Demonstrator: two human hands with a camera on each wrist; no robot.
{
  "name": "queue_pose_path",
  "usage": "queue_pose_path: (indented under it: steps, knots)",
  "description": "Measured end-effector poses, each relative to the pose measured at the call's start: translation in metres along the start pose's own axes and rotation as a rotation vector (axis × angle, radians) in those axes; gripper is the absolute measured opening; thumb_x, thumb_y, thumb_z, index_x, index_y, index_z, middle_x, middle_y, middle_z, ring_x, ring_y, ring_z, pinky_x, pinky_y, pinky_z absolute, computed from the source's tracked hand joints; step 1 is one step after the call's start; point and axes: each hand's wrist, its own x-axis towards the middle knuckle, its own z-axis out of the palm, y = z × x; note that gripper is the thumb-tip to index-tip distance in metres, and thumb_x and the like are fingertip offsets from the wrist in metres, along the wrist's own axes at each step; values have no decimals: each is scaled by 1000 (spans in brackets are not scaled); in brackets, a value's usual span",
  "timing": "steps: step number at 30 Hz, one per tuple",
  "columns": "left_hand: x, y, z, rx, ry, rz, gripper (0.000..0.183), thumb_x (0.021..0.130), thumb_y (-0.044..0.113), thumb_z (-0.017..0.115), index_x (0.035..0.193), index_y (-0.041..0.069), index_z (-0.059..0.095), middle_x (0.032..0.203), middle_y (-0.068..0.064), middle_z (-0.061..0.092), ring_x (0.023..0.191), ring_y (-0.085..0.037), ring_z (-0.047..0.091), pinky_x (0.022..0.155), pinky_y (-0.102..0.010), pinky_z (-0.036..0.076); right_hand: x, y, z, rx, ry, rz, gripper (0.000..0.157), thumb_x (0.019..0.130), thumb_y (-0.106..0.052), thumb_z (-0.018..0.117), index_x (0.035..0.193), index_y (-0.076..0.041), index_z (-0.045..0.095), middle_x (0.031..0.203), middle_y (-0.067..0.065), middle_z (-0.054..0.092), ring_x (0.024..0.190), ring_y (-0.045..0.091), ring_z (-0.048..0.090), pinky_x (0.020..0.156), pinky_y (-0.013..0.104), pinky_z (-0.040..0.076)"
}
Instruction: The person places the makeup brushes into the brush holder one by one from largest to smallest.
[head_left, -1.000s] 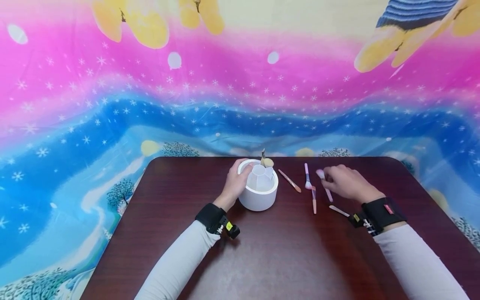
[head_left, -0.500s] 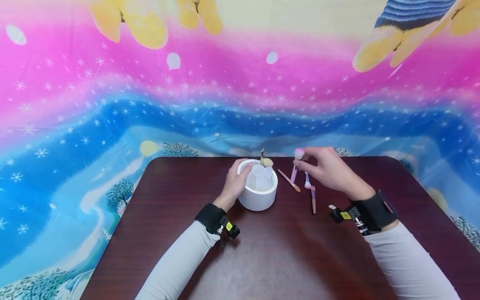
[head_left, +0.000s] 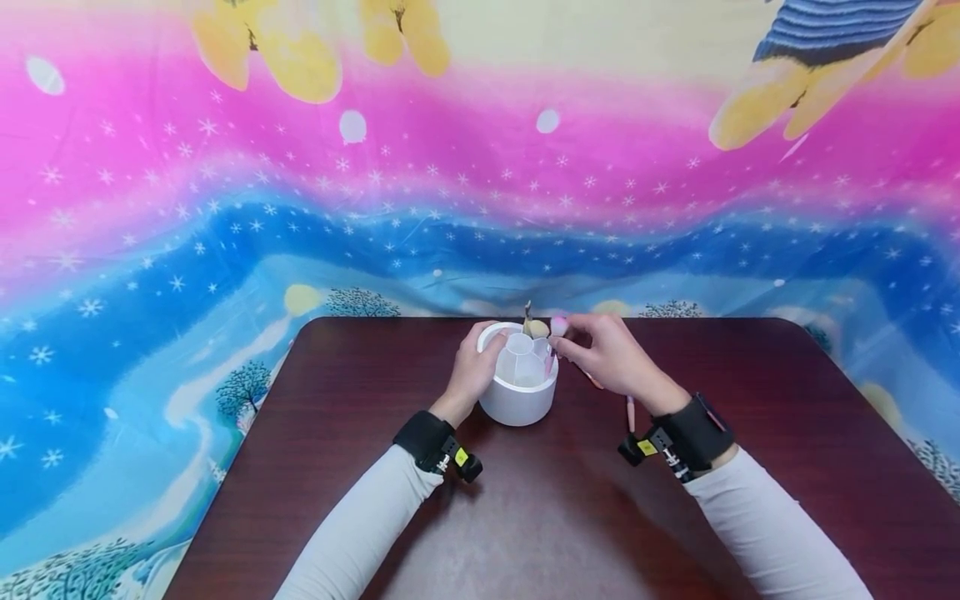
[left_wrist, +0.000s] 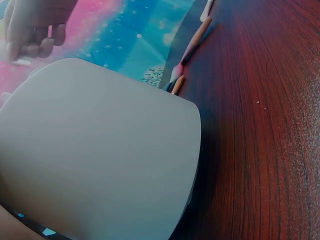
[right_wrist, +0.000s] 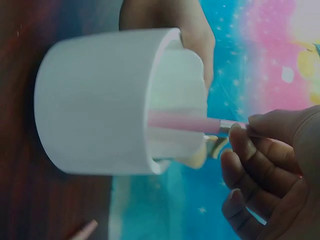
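A round white brush holder (head_left: 517,407) with a lobed, divided insert stands on the table. My left hand (head_left: 471,367) grips its left side, thumb over the rim. At the holder's right rim my right hand (head_left: 615,358) pinches a pink makeup brush (head_left: 559,323) just under its head, bristles up. In the right wrist view, the brush's pink handle (right_wrist: 185,121) reaches down inside the holder wall (right_wrist: 95,105); its lower end is hidden. A brush with a pale, rounded head (head_left: 537,329) stands at the back of the holder. The holder side (left_wrist: 100,145) fills much of the left wrist view.
Right of the holder, loose brushes lie on the dark wooden table (head_left: 360,392), partly covered by my right hand and wrist; one handle (head_left: 631,414) shows near the wrist camera. In the left wrist view, another brush (left_wrist: 192,42) lies beyond the holder. A printed cloth (head_left: 450,192) hangs behind.
My right hand has picked the pink brush up from the table at the right and carried it left into the holder. My left hand has stayed on the holder.
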Motion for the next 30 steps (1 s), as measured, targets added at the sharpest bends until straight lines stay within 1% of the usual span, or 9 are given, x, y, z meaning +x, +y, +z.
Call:
queue_pose_path:
  steps: [6,11,13,15,19,21,23,25,30]
  knots:
    - [1,1,0,2,14,-2,35,93,44,51,120,22,54,115,5,56,104,-10,51,92,-40,42,-2,4,7,24,-26,69,11,90,-22,64,83,-13,67,69,-2,61,62,13,51,56,34,45]
    - [1,2,1,1,18,2,36,94,44,52,121,21,54,115,4,57,105,-10,51,92,-40,41,-2,13,9,-17,-30,92,13,90,-24,63,92,-13,68,78,-3,66,68,11,56,61,34,48]
    - [1,1,1,2,17,-2,36,94,43,51,122,21,54,116,4,57,105,-10,51,92,-41,42,-2,21,6,-50,-17,104,16,91,-27,62,95,-12,68,80,-3,65,69,11,57,62,34,48]
    - [0,1,2,5,12,-10,37,94,44,51,123,22,54,117,4,56,106,-10,51,92,-40,41,-4,32,1,-72,0,126,17,92,-26,61,97,-12,68,84,-1,64,66,13,57,59,35,49]
    - [0,1,2,8,7,-11,37,94,45,51,123,22,53,118,4,55,107,-10,50,93,-40,41,-6,58,-13,-132,12,174,16,93,-24,60,99,-12,67,87,1,63,67,15,56,61,37,47]
    - [1,1,3,3,6,-8,38,93,45,51,123,21,53,119,3,56,106,-11,50,92,-41,41,-7,72,-21,-170,-3,195,14,93,-22,60,99,-12,67,88,1,64,72,15,56,67,39,45]
    - [1,1,3,1,10,-6,39,93,45,52,124,20,53,119,3,56,106,-11,50,92,-41,42,-9,85,-26,-181,-37,211,12,93,-20,59,99,-12,66,85,2,65,75,17,57,69,41,45]
    - [1,2,3,1,14,-5,40,93,45,52,124,19,53,119,2,56,106,-12,50,92,-41,42,-11,97,-29,-200,-74,203,12,92,-18,59,100,-10,65,87,4,65,79,19,57,71,43,45]
    - [0,2,4,12,13,-25,41,93,46,52,125,20,53,121,2,55,108,-12,49,93,-42,41,-20,126,-25,-271,-184,173,17,92,-11,57,107,-5,62,94,10,66,84,22,59,71,44,48]
